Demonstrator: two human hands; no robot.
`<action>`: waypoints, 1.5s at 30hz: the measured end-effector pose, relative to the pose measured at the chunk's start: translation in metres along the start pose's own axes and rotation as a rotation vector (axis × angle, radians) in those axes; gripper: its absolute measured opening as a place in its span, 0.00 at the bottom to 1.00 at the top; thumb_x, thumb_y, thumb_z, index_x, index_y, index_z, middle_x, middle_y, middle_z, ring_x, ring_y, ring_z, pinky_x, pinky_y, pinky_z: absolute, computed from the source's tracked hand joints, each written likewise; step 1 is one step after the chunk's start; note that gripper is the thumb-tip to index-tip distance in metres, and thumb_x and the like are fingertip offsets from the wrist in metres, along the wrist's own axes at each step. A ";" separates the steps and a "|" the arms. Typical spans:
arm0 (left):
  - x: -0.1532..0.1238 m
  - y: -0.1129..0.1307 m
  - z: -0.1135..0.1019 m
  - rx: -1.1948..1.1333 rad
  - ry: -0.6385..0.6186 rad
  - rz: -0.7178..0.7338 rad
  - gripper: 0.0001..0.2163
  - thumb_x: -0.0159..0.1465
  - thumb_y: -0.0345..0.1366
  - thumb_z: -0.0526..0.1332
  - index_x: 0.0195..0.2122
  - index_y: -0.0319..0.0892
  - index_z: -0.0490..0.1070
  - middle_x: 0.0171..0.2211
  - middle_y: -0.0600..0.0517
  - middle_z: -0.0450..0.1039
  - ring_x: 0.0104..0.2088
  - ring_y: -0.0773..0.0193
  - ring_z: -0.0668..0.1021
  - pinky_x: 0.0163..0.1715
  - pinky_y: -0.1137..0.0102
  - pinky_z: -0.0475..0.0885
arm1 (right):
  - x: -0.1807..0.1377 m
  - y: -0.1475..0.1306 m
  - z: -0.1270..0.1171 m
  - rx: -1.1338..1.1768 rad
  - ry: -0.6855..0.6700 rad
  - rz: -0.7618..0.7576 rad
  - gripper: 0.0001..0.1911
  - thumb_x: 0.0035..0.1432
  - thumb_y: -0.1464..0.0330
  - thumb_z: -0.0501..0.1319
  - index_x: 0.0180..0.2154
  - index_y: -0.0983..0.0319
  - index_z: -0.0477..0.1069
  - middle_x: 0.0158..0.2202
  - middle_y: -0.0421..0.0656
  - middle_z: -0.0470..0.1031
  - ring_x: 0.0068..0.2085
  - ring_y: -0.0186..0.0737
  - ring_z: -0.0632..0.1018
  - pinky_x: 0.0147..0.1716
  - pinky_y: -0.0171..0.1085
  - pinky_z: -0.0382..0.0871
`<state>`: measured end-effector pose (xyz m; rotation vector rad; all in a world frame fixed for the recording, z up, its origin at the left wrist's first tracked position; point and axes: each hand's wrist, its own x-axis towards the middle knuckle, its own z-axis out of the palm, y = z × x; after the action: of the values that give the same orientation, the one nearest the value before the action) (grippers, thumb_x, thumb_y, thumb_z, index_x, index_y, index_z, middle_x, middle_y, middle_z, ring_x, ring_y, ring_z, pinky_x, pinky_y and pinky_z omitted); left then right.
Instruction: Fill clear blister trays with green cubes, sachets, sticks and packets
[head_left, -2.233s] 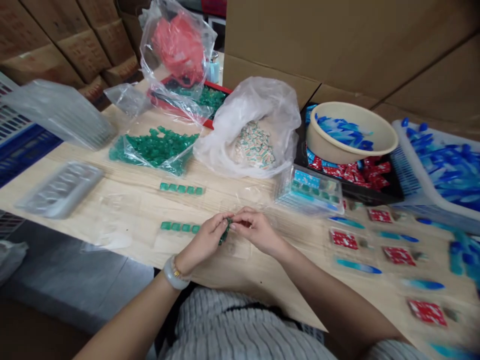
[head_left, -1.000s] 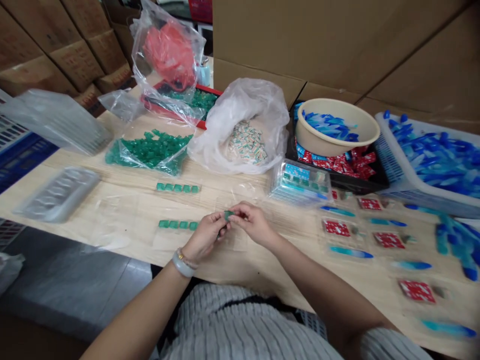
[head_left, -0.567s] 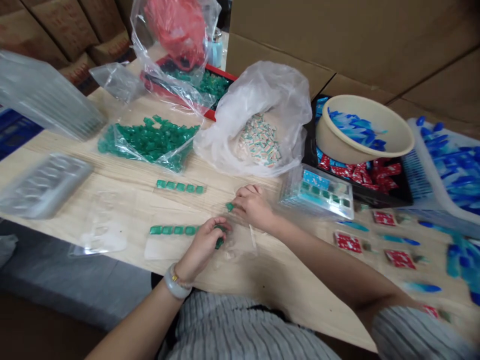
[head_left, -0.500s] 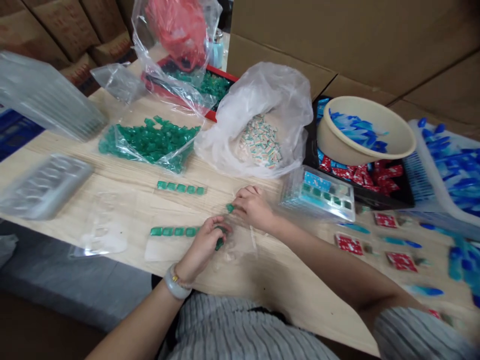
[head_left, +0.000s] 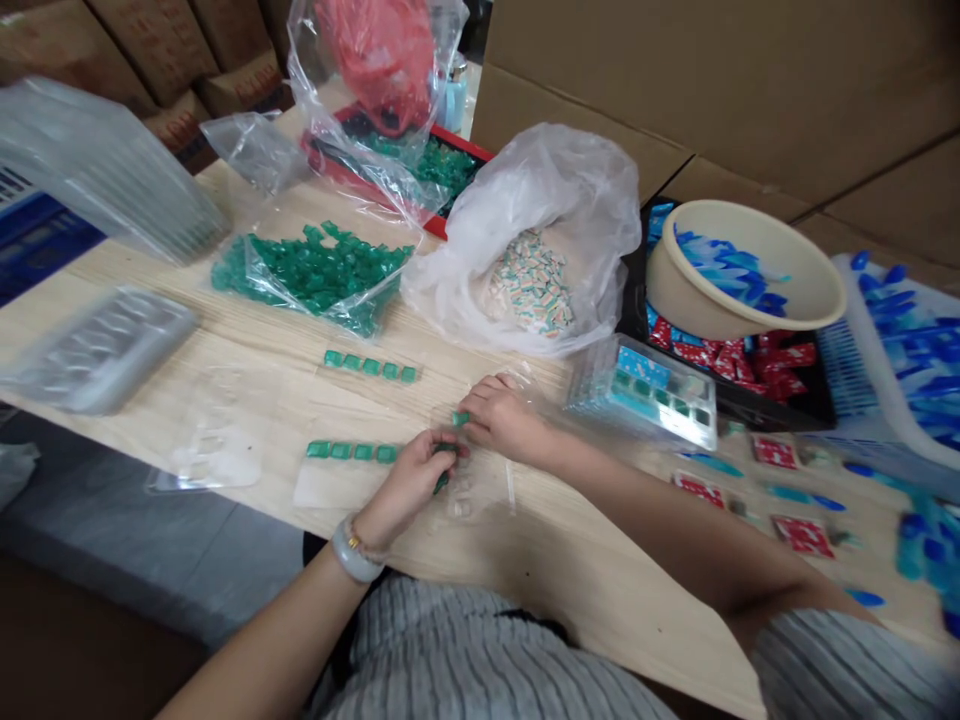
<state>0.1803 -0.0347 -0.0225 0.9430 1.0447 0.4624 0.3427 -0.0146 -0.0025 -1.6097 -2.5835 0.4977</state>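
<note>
My right hand point(head_left: 504, 420) is closed, thumb and fingertips pinching a small green square piece point(head_left: 460, 418). Just left of it, my left hand point(head_left: 405, 482) curls around a few more green pieces point(head_left: 441, 484), partly hidden by its fingers. Beneath both hands lies a clear plastic tray point(head_left: 462, 508) with moulded hollows. Left of my left hand, a row of green squares point(head_left: 362, 452) sits in another clear tray point(head_left: 322, 488). Farther back is a similar filled row point(head_left: 370, 366).
Loose green pieces point(head_left: 322, 275) lie in a clear bag, beside a white bag point(head_left: 555, 180) of small patterned pieces. Stacked clear trays point(head_left: 112, 345) stand at left. On the right are filled packs point(head_left: 649, 395), a cream bowl point(head_left: 750, 318) and red packets point(head_left: 802, 537).
The whole view has shifted slightly, moving the table items a little right. My right hand still pinches a green piece beside my left hand, which keeps its green pieces.
</note>
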 end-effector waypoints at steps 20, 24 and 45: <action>-0.025 0.013 0.005 0.318 0.042 0.178 0.20 0.51 0.33 0.58 0.47 0.35 0.65 0.43 0.45 0.71 0.41 0.60 0.72 0.44 0.66 0.64 | -0.056 -0.051 0.006 0.702 0.199 0.212 0.08 0.53 0.74 0.52 0.32 0.62 0.68 0.29 0.41 0.73 0.30 0.32 0.72 0.31 0.32 0.64; -0.031 0.020 0.011 0.435 0.066 0.220 0.19 0.49 0.29 0.57 0.44 0.37 0.68 0.40 0.47 0.73 0.38 0.60 0.73 0.42 0.66 0.65 | -0.057 -0.053 0.000 0.456 0.123 0.193 0.09 0.50 0.76 0.52 0.32 0.64 0.69 0.30 0.45 0.73 0.32 0.35 0.72 0.32 0.33 0.63; -0.040 0.014 0.003 -0.307 -0.222 -0.192 0.09 0.47 0.31 0.62 0.30 0.36 0.69 0.21 0.56 0.65 0.20 0.75 0.63 0.20 0.77 0.56 | -0.078 -0.069 0.024 0.886 0.478 0.184 0.09 0.53 0.69 0.57 0.38 0.60 0.69 0.29 0.41 0.65 0.31 0.32 0.69 0.29 0.33 0.65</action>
<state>0.1660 -0.0574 0.0102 0.5994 0.8246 0.3380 0.3136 -0.1172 0.0051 -1.3844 -1.5245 0.9481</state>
